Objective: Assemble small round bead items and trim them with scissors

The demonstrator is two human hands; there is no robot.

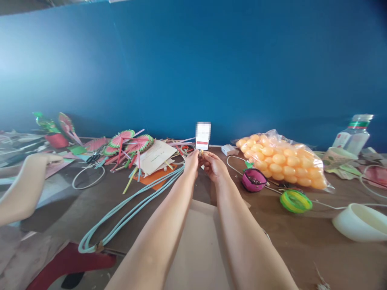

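Left hand (191, 162) and right hand (214, 164) pinched around a small piece (200, 153), too tiny to identify, in front of a phone (202, 143), light-blue cords (87, 243) at left, bag of orange balls (284, 161) at right

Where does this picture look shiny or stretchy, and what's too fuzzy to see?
Head view: pale glare washes over the left of the blue wall; head view: the white bowl looks stretched near the right edge; head view: the phone has blocky squares over its upper screen; head view: the small thing at the hands' fingertips is too tiny to make out.
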